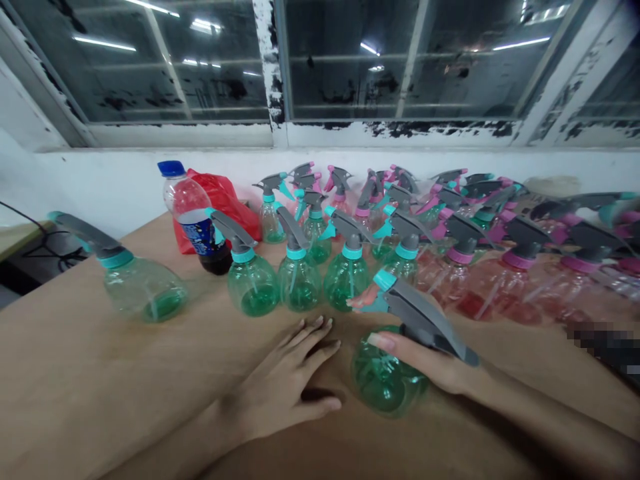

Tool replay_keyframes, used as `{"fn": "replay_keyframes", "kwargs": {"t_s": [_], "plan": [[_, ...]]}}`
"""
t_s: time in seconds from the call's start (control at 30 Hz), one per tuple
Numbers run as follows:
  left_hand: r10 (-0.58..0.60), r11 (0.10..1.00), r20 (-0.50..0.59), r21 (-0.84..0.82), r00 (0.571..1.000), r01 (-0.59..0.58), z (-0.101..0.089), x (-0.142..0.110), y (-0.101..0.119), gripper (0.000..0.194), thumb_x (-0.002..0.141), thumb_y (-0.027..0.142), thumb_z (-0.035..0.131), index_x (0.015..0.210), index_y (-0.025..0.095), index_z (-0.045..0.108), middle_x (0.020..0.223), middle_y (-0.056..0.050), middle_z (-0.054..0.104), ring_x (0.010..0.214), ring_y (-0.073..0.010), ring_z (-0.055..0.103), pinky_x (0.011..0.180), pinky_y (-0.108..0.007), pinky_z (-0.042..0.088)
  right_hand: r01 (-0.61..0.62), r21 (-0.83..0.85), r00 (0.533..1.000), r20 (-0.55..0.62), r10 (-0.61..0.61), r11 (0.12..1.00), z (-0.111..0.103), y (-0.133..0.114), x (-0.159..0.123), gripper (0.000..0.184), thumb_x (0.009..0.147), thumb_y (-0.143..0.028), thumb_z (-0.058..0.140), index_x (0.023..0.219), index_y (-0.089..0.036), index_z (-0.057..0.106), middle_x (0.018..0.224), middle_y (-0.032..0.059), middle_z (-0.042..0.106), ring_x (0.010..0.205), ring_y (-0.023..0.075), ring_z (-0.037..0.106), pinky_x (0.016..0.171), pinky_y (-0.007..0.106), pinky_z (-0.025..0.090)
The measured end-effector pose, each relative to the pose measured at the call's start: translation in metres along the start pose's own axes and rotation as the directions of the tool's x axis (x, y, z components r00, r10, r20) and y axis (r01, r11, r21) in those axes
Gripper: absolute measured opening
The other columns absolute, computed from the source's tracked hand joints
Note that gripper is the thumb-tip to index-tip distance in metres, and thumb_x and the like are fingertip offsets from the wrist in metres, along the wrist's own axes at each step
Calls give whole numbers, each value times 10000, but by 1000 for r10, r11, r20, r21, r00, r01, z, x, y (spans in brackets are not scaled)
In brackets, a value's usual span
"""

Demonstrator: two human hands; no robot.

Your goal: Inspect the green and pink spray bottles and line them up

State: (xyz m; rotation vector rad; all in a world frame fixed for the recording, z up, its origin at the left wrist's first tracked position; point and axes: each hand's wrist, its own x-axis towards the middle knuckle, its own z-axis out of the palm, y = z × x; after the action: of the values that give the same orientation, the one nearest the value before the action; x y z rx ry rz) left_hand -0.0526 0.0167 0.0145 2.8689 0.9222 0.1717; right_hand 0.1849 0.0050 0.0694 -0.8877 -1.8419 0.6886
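Note:
My right hand (425, 357) is wrapped round the neck of a green spray bottle (385, 380), its thumb across the near side and fingertips showing by the turquoise trigger. The bottle's grey spray head leans to the right over the hand. To its left, my left hand (287, 377) lies with fingers stretched out at the wooden table (190, 380), holding nothing. Just beyond both hands stands a row of green spray bottles, among them one near the left fingertips (300, 283) and another behind the right hand (346, 277).
At far left, a tilted-looking green spray bottle (145, 287) stands apart. A cola bottle (197, 230) with a blue cap leans by a red plastic bag (225, 200). Several pink spray bottles (515, 287) crowd the right. A pixelated dark object (607, 347) lies at the right edge.

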Motion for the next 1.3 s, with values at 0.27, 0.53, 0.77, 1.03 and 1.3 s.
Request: {"fn": "replay_keyframes", "kwargs": {"t_s": [0.27, 0.53, 0.77, 1.03, 1.3], "plan": [[9, 1000, -12, 2, 1000, -9, 0, 1, -1, 679, 886, 592, 524, 1411, 184, 385, 1508, -118, 268, 1373, -308, 249, 1097, -500, 234, -151, 69, 988, 25, 149, 986, 2, 3, -8, 208, 843, -442, 573, 832, -238, 611, 670, -14, 566, 569, 140, 567, 604, 315, 524], [18, 1000, -35, 9, 999, -18, 0, -1, -1, 671, 891, 598, 510, 1410, 192, 385, 1506, -111, 276, 1370, -302, 260, 1100, -493, 235, -132, 101, 989, -55, 138, 986, 5, 4, -5, 254, 850, -370, 586, 1064, -236, 616, 837, 13, 639, 642, 143, 609, 691, 325, 540], [11, 1000, -35, -2, 999, -11, 0, 0, -1, 668, 887, 588, 525, 1415, 208, 374, 1504, -101, 288, 1367, -304, 267, 1094, -493, 247, -115, 82, 990, -68, 121, 990, 5, 3, -5, 222, 855, -336, 587, 1059, -252, 616, 922, 19, 662, 713, 158, 645, 727, 323, 539], [9, 1000, -22, 17, 1000, -9, -1, 1, 1, 674, 883, 599, 520, 1398, 180, 401, 1493, -116, 308, 1361, -305, 282, 1092, -491, 257, -100, 68, 992, -70, 105, 993, 5, 3, -5, 220, 853, -326, 589, 1057, -247, 613, 911, 11, 661, 707, 150, 638, 713, 310, 532], [15, 1000, -36, 27, 999, -14, -1, 1, 0, 674, 882, 602, 522, 1385, 166, 421, 1485, -122, 324, 1358, -309, 289, 1094, -485, 256, -73, 59, 994, -72, 77, 996, 4, 0, -3, 205, 843, -294, 601, 1043, -253, 615, 970, 13, 677, 800, 176, 663, 766, 325, 522]]}}
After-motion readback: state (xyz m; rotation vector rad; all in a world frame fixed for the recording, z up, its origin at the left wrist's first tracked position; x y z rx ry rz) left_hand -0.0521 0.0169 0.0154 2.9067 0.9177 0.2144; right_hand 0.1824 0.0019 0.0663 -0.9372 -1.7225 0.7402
